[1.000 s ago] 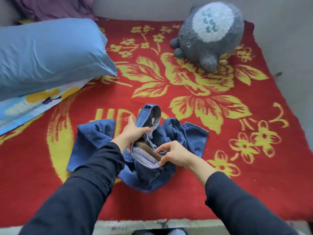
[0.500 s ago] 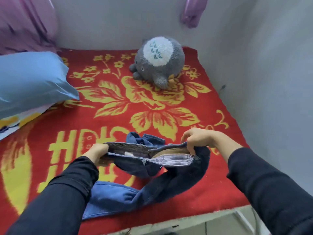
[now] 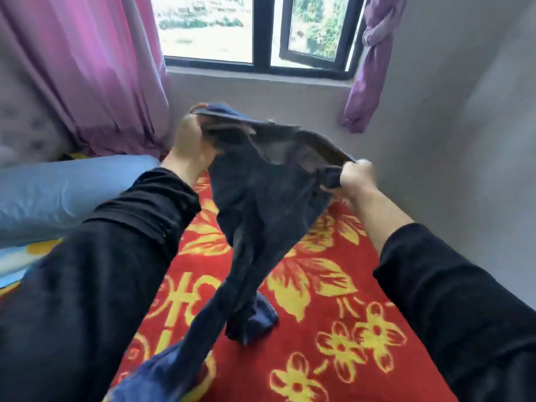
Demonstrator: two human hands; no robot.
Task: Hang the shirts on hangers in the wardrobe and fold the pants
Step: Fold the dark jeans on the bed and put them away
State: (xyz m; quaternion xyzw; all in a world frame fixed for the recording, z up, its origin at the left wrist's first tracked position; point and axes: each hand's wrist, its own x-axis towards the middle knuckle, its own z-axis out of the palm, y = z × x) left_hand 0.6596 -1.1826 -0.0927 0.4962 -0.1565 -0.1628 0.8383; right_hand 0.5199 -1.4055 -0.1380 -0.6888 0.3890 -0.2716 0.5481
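Item: one pair of dark blue jeans (image 3: 261,204), which we are holding up by the waistband above the bed (image 3: 333,329). Our left hand (image 3: 188,143) is gripping one end of the waistband, fingers closed around the denim; our right hand (image 3: 355,178) is clenching the other end, slightly lower, so the waistband is running across at a tilt. We are keeping the two hands apart, probably to stretch the waist open and let the legs drop straight, which would make it easier to lay the pair flat for folding. Orientation: the long axis is running from the waistband at the top down and toward us, waist pointing at the window (image 3: 261,30), legs hanging twisted together. Lower portion: the leg ends are reaching the red and yellow floral blanket, one bunching there in a small heap, the other trailing toward the near edge. Also present: a light blue pillow (image 3: 66,192) lying to the left, and a pink curtain (image 3: 95,71) beside the window. Folding is not yet begun, in our judgement.
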